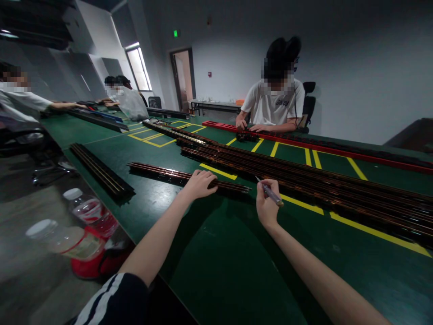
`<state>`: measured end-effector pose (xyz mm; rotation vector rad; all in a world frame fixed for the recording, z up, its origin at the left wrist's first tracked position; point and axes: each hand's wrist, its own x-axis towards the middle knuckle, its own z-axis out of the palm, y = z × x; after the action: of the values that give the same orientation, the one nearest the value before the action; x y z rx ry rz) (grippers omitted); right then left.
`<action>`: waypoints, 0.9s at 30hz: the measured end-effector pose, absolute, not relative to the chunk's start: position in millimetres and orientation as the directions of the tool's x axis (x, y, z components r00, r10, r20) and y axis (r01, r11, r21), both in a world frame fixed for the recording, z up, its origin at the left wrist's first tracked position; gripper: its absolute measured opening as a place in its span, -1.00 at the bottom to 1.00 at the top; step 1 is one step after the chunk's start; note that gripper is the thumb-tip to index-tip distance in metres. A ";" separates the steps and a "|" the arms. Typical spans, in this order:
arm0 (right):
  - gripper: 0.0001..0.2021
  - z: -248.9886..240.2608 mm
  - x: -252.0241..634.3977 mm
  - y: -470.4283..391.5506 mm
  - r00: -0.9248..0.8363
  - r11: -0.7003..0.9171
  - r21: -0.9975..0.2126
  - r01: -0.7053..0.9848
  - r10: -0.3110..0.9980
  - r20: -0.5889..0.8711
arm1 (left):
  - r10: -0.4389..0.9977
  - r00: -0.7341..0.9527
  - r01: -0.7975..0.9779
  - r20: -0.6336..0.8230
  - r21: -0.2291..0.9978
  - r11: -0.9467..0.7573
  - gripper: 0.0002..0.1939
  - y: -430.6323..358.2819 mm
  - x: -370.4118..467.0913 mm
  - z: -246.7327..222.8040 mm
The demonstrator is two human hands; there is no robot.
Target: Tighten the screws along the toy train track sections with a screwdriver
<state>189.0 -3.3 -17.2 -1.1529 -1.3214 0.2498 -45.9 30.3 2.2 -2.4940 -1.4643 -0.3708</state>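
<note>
My left hand (202, 184) is wrapped over a dark, copper-toned metal strip (162, 172) that lies on the green table (230, 257). Between the fingers of my right hand (268, 203) is a screwdriver-like tool (270, 193) with a pale translucent handle, its thin tip pointing up and left, beyond the strip's right end. Just past both hands runs a long bundle of similar dark strips (304, 180), reaching to the right edge of the view.
Another dark strip group (101, 174) lies at the table's left edge, with plastic bottles (89, 210) below it. Across the table a person (275, 104) handles small dark parts beside a red rail (324, 145). More people sit at the far left.
</note>
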 end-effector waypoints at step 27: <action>-0.84 -21.0 177.8 -6.6 -0.350 0.696 -0.170 0.698 0.539 0.766 | 0.840 0.474 0.868 0.265 0.016 -0.496 -0.58 10.1 -6.7 -0.1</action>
<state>177.8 -6.6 -21.0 -0.9461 -2.0406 -0.2332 -6.7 10.1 -0.1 -2.5916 -1.5087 -0.3619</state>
